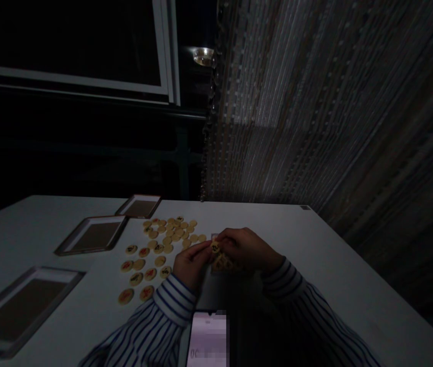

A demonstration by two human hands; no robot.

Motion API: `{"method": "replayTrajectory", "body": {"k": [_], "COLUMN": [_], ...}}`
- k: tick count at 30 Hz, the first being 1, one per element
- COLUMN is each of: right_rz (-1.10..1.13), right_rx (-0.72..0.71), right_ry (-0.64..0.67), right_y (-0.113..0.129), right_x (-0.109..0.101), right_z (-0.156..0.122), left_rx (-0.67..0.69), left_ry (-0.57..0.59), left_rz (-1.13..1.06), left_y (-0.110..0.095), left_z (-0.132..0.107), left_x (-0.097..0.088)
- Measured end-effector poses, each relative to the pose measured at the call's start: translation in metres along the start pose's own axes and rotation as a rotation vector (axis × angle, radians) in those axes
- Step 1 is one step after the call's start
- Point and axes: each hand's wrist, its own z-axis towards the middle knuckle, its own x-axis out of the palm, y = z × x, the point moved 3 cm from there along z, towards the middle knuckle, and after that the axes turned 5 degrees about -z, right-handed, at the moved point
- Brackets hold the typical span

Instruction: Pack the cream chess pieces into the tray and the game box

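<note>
A white table (315, 265) spreads across the near side, with a bead-string curtain (277, 102) hanging on the far right. Three shallow trays (80, 247) stand on the left, stepping from near to far. The left hand (189, 265) and right hand (250, 250) are together at the middle, right of many loose discs (150, 274). A phone (208, 339) shows at the near edge. Below the hands, a small box (220, 273) holds discs. Left fingertips pinch a round piece (215, 247) above it; right fingertips meet it, though whether they grip I cannot tell.
</note>
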Motion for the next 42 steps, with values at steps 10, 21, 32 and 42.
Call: {"method": "replayTrajectory", "body": {"k": [10, 21, 32, 42], "right_rz": [-0.010, -0.029, -0.065, -0.070], "right_rx": [-0.015, -0.016, -0.020, -0.013], "right_ry": [-0.005, 0.041, 0.038, 0.027], "right_y": [-0.0012, -0.0009, 0.0000, 0.0016], "right_x": [0.0023, 0.0030, 0.0050, 0.0017], "right_z": [0.0010, 0.0012, 0.0016, 0.0015], "left_rx": [0.023, 0.028, -0.003, -0.024], "left_ry": [-0.022, -0.078, -0.104, -0.085], "left_rz": [0.020, -0.003, -0.038, -0.100], "left_y": [0.0000, -0.0004, -0.0021, 0.0012], "left_z": [0.0001, 0.0007, -0.0008, -0.0015], "left_x": [0.0002, -0.0024, -0.0007, 0.0026]}}
